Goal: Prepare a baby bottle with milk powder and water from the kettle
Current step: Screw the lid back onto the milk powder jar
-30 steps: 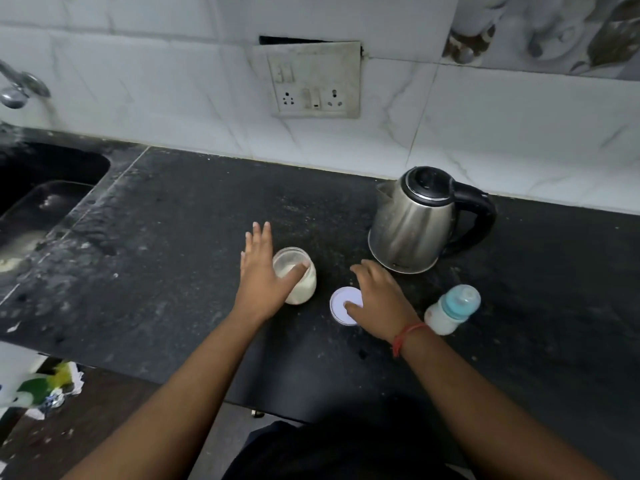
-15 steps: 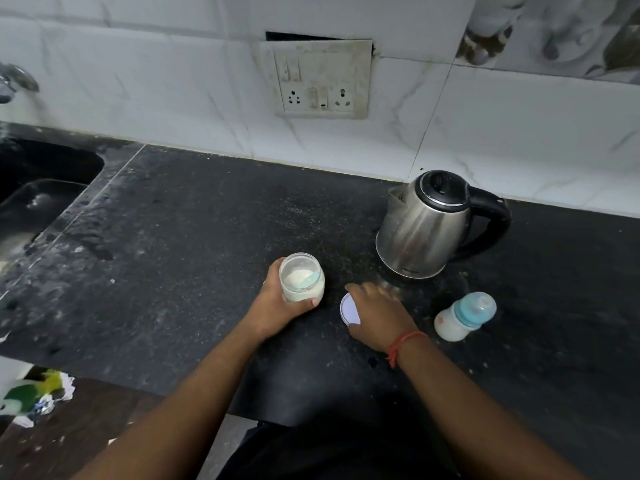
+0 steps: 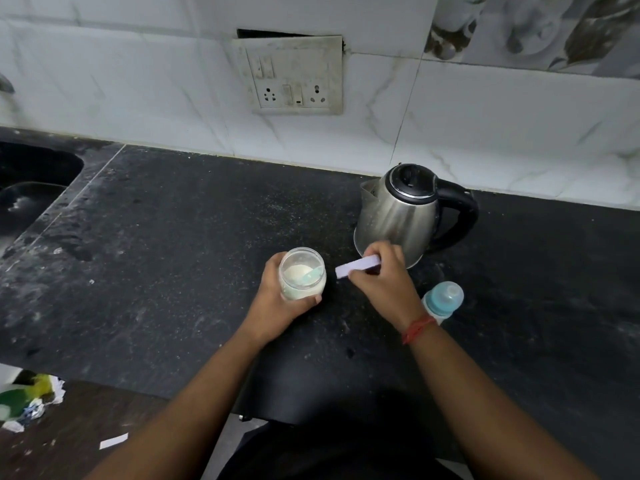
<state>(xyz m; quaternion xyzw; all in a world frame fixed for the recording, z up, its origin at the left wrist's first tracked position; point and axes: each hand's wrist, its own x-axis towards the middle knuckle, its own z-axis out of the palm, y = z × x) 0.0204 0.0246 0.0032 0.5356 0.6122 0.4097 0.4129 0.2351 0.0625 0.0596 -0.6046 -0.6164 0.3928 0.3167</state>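
Head view, dark countertop (image 3: 156, 237): the left hand (image 3: 277, 303) was wrapped around an open glass jar (image 3: 302, 278) of milk powder, a pale scoop (image 3: 310, 274) lying inside; the right hand (image 3: 384, 282) pinched the jar's white lid (image 3: 356, 267), tilted on edge, just beside the jar; a steel kettle (image 3: 401, 213) stood behind; the capped baby bottle (image 3: 445, 299) stood at the right wrist.

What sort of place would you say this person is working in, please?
Most likely a home kitchen: a dark stone counter with a sink set into it, an electric kettle, and a tiled wall with sockets.
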